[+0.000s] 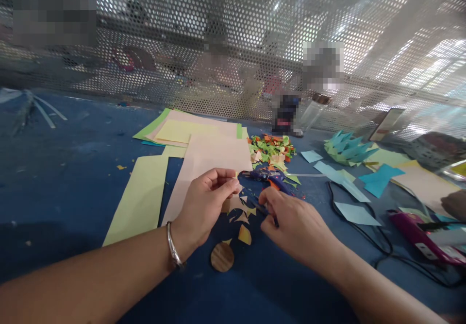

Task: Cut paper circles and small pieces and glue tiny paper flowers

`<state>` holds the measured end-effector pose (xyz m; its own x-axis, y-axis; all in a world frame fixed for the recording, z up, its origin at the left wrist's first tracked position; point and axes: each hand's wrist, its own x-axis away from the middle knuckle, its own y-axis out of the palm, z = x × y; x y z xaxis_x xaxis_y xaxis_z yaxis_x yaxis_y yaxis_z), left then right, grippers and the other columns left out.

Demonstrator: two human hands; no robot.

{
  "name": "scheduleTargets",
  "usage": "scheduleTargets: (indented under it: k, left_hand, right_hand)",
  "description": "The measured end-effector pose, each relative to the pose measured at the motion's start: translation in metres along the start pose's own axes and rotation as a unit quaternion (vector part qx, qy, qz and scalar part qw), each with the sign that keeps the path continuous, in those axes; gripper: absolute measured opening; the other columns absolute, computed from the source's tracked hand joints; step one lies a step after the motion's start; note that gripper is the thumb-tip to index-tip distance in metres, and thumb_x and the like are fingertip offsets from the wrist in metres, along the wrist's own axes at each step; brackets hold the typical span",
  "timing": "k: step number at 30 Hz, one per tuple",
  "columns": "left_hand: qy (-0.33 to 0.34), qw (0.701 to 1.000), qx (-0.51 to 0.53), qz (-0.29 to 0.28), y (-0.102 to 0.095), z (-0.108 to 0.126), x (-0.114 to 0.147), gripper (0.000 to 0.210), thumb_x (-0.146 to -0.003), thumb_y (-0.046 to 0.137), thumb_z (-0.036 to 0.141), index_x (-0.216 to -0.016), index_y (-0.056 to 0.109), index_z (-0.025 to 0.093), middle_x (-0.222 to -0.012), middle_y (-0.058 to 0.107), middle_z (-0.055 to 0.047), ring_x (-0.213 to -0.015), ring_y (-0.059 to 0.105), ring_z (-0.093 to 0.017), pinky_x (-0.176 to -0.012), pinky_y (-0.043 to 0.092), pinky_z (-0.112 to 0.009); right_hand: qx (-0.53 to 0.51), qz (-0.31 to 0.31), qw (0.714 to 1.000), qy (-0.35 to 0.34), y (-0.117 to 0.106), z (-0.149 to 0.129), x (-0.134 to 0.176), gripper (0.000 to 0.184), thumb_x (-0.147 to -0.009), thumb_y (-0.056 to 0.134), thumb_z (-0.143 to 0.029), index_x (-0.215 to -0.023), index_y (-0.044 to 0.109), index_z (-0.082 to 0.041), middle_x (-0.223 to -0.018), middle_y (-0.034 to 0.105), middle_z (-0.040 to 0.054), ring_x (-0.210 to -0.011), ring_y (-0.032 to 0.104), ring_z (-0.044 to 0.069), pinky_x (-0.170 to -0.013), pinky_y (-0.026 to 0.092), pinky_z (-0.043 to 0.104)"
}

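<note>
My left hand [207, 200], with a silver bangle at the wrist, pinches a small yellow paper piece [236, 174] between thumb and fingertips. To its right, my right hand [291, 217] is closed around dark-handled scissors [260, 207], mostly hidden by the fingers. Just beyond both hands lies a blue glue gun [267, 174] with an orange trigger and a clear glue stick [307, 175] out of its back. Pale paper scraps [242, 217] are scattered under the hands. Nearer to me are a folded yellow paper piece [245, 235] and a round wooden disc [222, 257].
Cream and green paper sheets [140, 193] lie at left and centre. A pile of coloured clippings [273, 149] sits behind the glue gun. On the right are a spiky blue-green paper piece [347, 147], blue papers [357, 213], a black cable [358, 236] and a magenta power strip [418, 236]. A perforated metal screen [240, 61] bounds the back.
</note>
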<state>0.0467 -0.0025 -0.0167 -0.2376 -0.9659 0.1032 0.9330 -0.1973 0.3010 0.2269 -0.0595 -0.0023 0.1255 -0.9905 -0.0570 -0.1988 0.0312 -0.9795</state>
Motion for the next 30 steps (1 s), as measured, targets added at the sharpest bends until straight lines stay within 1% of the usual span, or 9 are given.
scheduleTargets:
  k: [3,5,7,9,12,19,22,27,30]
  left_hand:
    - [-0.035,0.999,0.008,-0.001,0.001,0.001,0.001,0.025,-0.079,0.078,0.028,-0.098,0.067,0.017,-0.075,0.062,0.001,-0.061,0.053,-0.008,-0.053,0.041,-0.019]
    - [-0.048,0.999,0.006,-0.008,0.001,0.000,0.001,0.024,-0.079,0.078,0.027,-0.098,0.067,0.017,-0.076,0.063,0.001,-0.062,0.054,-0.008,-0.054,0.042,-0.018]
    - [-0.055,0.998,0.004,-0.027,0.001,0.000,0.001,0.018,-0.080,0.076,0.024,-0.094,0.068,0.017,-0.077,0.064,0.001,-0.065,0.056,-0.008,-0.056,0.043,-0.018]
    - [-0.055,0.997,0.000,-0.050,0.001,-0.001,0.002,0.012,-0.081,0.075,0.023,-0.090,0.069,0.017,-0.078,0.064,0.000,-0.068,0.058,-0.009,-0.062,0.046,-0.019]
    - [-0.051,0.996,-0.009,-0.073,0.001,-0.002,0.002,0.012,-0.079,0.075,0.023,-0.090,0.071,0.017,-0.079,0.065,0.000,-0.072,0.061,-0.010,-0.069,0.048,-0.022]
    - [-0.066,0.993,-0.024,-0.096,0.002,-0.001,0.002,0.010,-0.080,0.074,0.022,-0.088,0.071,0.018,-0.074,0.065,0.000,-0.065,0.059,-0.011,-0.065,0.046,-0.024]
    - [-0.072,0.991,-0.012,-0.111,0.003,0.000,0.003,0.009,-0.081,0.075,0.025,-0.084,0.069,0.018,-0.073,0.066,0.000,-0.066,0.060,-0.011,-0.067,0.048,-0.024]
    - [-0.089,0.988,0.016,-0.126,0.002,0.000,0.004,0.027,-0.089,0.067,0.043,-0.075,0.066,0.020,-0.072,0.069,-0.003,-0.068,0.067,-0.014,-0.065,0.051,-0.026]
    - [-0.106,0.987,-0.009,-0.124,0.002,0.002,0.004,0.028,-0.089,0.068,0.042,-0.072,0.063,0.020,-0.071,0.072,-0.004,-0.064,0.068,-0.014,-0.060,0.049,-0.024]
  right_hand:
    - [-0.067,0.068,0.995,0.006,-0.008,0.008,-0.002,0.027,-0.076,0.054,-0.012,-0.101,0.058,-0.021,-0.080,0.060,-0.0011,-0.064,0.054,0.014,-0.062,0.036,0.028]
    - [-0.105,0.110,0.988,-0.024,-0.012,0.012,-0.001,0.020,-0.077,0.054,-0.011,-0.095,0.059,-0.021,-0.078,0.057,-0.0010,-0.065,0.054,0.014,-0.063,0.039,0.026]
    - [-0.130,0.127,0.981,-0.060,-0.014,0.014,-0.001,0.018,-0.079,0.053,-0.010,-0.092,0.060,-0.020,-0.079,0.057,0.0000,-0.067,0.054,0.013,-0.063,0.041,0.025]
    - [-0.147,0.124,0.978,-0.086,-0.015,0.015,-0.001,0.018,-0.081,0.052,-0.010,-0.093,0.061,-0.019,-0.082,0.059,0.0011,-0.068,0.055,0.013,-0.063,0.042,0.025]
    - [-0.154,0.105,0.977,-0.106,-0.013,0.015,-0.002,0.018,-0.083,0.052,-0.011,-0.095,0.063,-0.019,-0.082,0.060,0.0016,-0.069,0.056,0.013,-0.064,0.043,0.026]
    - [-0.150,0.090,0.977,-0.119,-0.012,0.022,-0.006,0.018,-0.085,0.053,-0.010,-0.095,0.065,-0.019,-0.084,0.061,0.0015,-0.071,0.057,0.013,-0.065,0.043,0.026]
    - [-0.145,0.083,0.977,-0.134,-0.013,0.024,-0.006,0.017,-0.086,0.054,-0.010,-0.095,0.065,-0.019,-0.085,0.061,0.0018,-0.073,0.057,0.013,-0.067,0.043,0.026]
    - [-0.159,0.077,0.971,-0.161,-0.014,0.023,-0.004,0.017,-0.087,0.053,-0.009,-0.095,0.064,-0.019,-0.087,0.062,0.0028,-0.077,0.059,0.014,-0.070,0.045,0.026]
    - [-0.156,0.070,0.971,-0.166,-0.014,0.022,-0.002,0.017,-0.088,0.053,-0.010,-0.096,0.065,-0.019,-0.088,0.063,0.0031,-0.076,0.059,0.014,-0.069,0.044,0.026]
